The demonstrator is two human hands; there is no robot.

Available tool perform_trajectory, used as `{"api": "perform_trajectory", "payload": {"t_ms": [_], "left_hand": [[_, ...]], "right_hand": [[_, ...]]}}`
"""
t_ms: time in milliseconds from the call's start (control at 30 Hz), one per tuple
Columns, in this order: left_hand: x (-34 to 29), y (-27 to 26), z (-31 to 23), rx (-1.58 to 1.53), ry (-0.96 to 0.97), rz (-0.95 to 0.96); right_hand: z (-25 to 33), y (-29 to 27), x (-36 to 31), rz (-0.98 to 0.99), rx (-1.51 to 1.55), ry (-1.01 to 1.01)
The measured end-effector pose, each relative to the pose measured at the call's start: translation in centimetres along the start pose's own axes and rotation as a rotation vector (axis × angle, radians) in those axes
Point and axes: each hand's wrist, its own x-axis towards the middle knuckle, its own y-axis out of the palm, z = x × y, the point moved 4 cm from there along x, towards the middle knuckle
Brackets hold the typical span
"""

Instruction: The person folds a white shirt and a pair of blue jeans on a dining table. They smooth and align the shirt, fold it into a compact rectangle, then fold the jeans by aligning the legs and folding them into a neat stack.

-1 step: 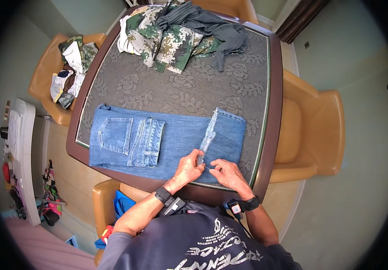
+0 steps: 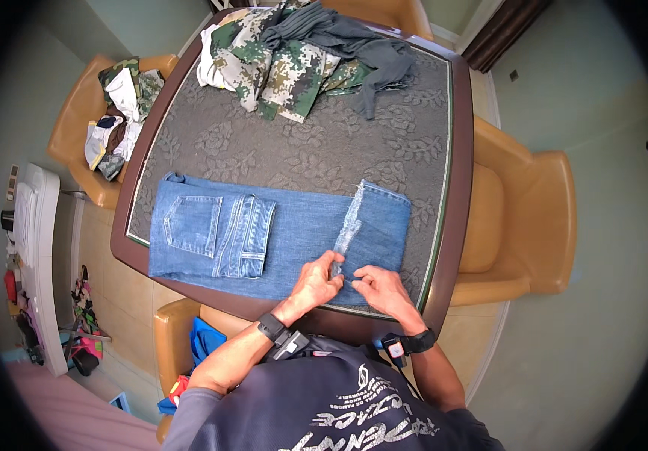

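Note:
Blue jeans (image 2: 301, 225) lie folded along the near side of the table, the waistband and a back pocket turned in at the left. At the right, a leg end (image 2: 384, 233) is folded back, its pale frayed hem (image 2: 349, 222) running across the denim. My left hand (image 2: 315, 278) is closed at the near end of that hem, thumb and fingers pinched on the denim edge. Just right of it, over the folded leg end, my right hand (image 2: 383, 290) has its fingers curled in a pinch. Whatever lies between those fingertips is too small to tell.
Camouflage clothing (image 2: 286, 75) and a dark grey knit garment (image 2: 346, 45) are heaped at the table's far edge. More clothes (image 2: 121, 113) lie on a tan chair at the far left. Another tan chair (image 2: 519, 218) stands against the right side.

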Motion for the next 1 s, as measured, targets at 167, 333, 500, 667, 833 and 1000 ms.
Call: {"api": "perform_trajectory", "payload": {"t_ms": [167, 333, 500, 667, 833, 1000], "left_hand": [[-2.1, 0.7, -0.7, -0.026, -0.118, 0.227], [-1.6, 1.4, 0.6, -0.058, -0.17, 0.276], [-2.2, -1.1, 1.1, -0.044, 0.043, 0.102], [-5.8, -10.2, 1.0, 0.19, 0.238, -0.695], [-10.4, -19.6, 6.4, 0.392, 0.147, -1.241], [-12.3, -22.5, 10.4, 0.623, -0.032, -1.261]], "right_hand": [[-6.4, -2.7, -0.8, -0.45, 0.339, 0.165], [-5.9, -5.3, 0.7, -0.478, 0.079, 0.277], [-6.1, -4.3, 2.2, -0.385, 0.002, 0.296], [-5.0, -4.6, 2.8, -0.389, -0.14, 0.325], [-5.6, -3.7, 2.5, -0.597, -0.296, 0.038], [-6.2, -3.5, 2.9, -0.544, -0.107, 0.259]]}}
